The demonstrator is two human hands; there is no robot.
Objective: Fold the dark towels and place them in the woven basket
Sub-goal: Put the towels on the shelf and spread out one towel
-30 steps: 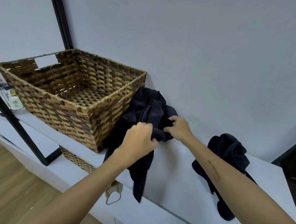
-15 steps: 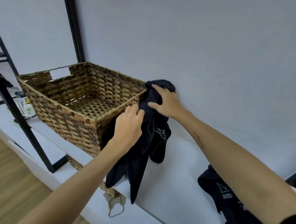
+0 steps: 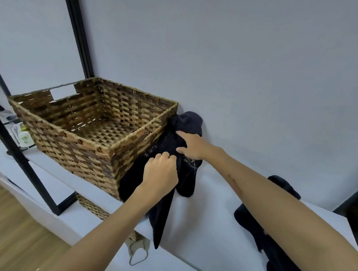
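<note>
The dark towel [image 3: 169,139], which half a second ago was lifted up to the rim, now hangs lower against the outer wall of the woven basket [image 3: 72,147], at about 3 o'clock from it, on the counter [image 3: 208,231]. The left hand [image 3: 161,174] grasps a bunch of it; the right hand [image 3: 192,144] seems to pinch its upper part, though the fingers are partly hidden. It is unfolded, so folding has hardly begun. A second towel [image 3: 250,219] lies at 4 o'clock.
</note>
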